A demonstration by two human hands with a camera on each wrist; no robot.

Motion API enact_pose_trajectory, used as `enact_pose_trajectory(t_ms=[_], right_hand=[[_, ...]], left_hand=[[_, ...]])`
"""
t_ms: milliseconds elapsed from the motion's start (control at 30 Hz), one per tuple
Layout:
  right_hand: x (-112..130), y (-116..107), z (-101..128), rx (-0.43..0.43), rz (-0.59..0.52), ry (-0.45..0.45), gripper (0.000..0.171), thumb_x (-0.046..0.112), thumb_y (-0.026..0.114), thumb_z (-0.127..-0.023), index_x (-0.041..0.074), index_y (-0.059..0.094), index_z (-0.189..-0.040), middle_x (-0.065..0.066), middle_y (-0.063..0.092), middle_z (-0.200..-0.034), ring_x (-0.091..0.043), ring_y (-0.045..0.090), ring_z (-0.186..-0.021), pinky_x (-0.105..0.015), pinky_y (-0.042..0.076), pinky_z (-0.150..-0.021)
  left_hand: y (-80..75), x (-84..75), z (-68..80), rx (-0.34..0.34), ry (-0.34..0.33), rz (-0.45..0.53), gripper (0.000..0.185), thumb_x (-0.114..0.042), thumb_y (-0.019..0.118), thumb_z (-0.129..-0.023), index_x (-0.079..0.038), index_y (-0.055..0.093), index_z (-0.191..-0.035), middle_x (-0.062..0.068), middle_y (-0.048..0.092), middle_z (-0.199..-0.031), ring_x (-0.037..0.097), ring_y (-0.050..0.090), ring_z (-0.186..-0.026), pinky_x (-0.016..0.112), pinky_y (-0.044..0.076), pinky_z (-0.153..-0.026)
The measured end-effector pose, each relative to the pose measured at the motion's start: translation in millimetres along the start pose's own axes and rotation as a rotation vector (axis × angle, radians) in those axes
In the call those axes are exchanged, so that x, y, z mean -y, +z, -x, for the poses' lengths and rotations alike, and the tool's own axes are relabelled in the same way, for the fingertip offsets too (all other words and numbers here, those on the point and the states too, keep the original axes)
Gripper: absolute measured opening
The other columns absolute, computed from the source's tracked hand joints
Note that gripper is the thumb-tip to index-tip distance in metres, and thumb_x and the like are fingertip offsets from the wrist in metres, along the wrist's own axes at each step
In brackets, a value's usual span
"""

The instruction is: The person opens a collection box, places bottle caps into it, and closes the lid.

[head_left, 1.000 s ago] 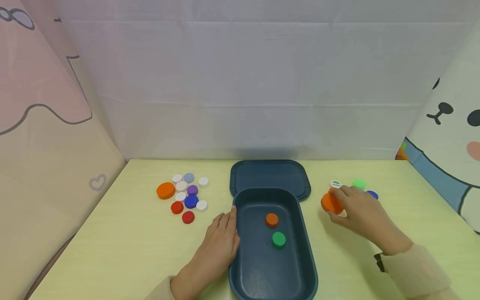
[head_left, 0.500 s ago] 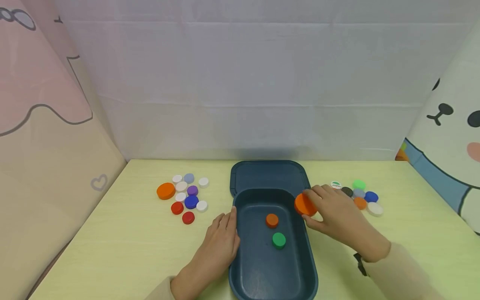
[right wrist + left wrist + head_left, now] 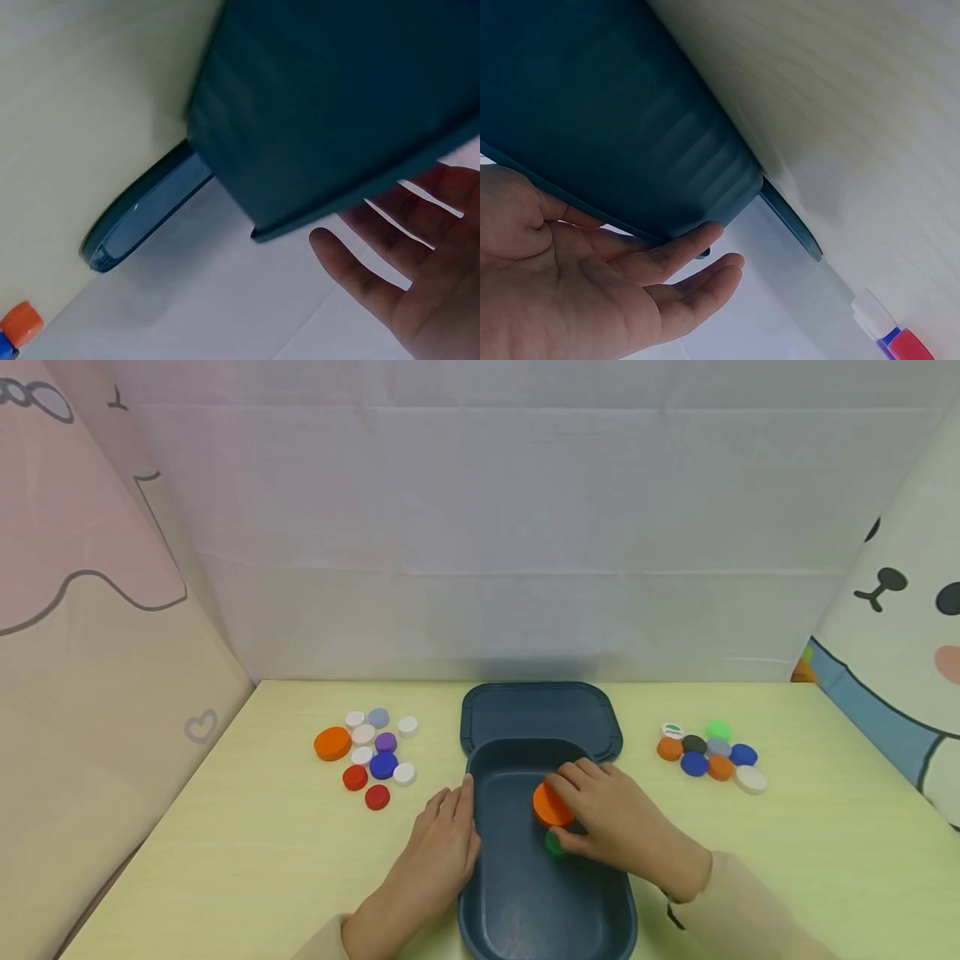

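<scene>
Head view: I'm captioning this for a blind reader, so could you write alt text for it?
A person's right hand holds a large orange cap over the inside of a dark blue tub, just above a green cap, while the left hand rests against the tub's left wall. Its lid lies behind, with clusters of coloured caps on the yellow-green table on either side.

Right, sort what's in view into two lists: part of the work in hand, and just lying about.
In hand:
- right hand holding the large orange cap
- left hand touching the blue tub
- green cap in the tub

Lying about:
- tub lid
- left cap cluster
- right cap cluster
</scene>
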State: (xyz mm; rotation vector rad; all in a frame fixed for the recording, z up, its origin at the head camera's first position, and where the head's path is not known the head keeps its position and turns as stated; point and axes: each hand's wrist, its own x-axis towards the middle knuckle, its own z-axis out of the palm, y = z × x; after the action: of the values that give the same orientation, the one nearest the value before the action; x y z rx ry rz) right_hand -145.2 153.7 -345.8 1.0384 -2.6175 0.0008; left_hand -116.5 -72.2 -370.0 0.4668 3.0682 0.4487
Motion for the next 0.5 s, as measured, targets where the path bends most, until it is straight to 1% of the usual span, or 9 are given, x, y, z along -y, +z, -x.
enact_pose_trajectory(t_ms=[200,500], right_hand=[[11.2,8.2,-5.8,0.027,-0.018,-0.045,0.048,0.044,0.068,-0.074,0.012,0.060,-0.109,-0.001,0.059,-0.098,-0.017,0.052,-0.087,-0.031,0.047,-0.071],[23.3,20.2,-11.7,0.121,-0.046,-0.086,0.049,0.046,0.064,-0.079,0.014,0.058,-0.115,0.000,0.061,-0.107,-0.016,0.054,-0.095,-0.033,0.048,-0.082]], left_hand=[[-1.1,-0.5,0.4,0.019,-0.004,0.003,0.056,-0.023,0.043,-0.093,-0.004,0.025,-0.143,0.012,0.042,-0.140,0.032,0.038,-0.126,0.046,0.036,-0.103],[-0.8,0.4,0.4,0.014,0.008,0.004,0.056,-0.023,0.044,-0.093,-0.004,0.026,-0.143,0.012,0.042,-0.139,0.033,0.038,-0.126,0.046,0.036,-0.102]])
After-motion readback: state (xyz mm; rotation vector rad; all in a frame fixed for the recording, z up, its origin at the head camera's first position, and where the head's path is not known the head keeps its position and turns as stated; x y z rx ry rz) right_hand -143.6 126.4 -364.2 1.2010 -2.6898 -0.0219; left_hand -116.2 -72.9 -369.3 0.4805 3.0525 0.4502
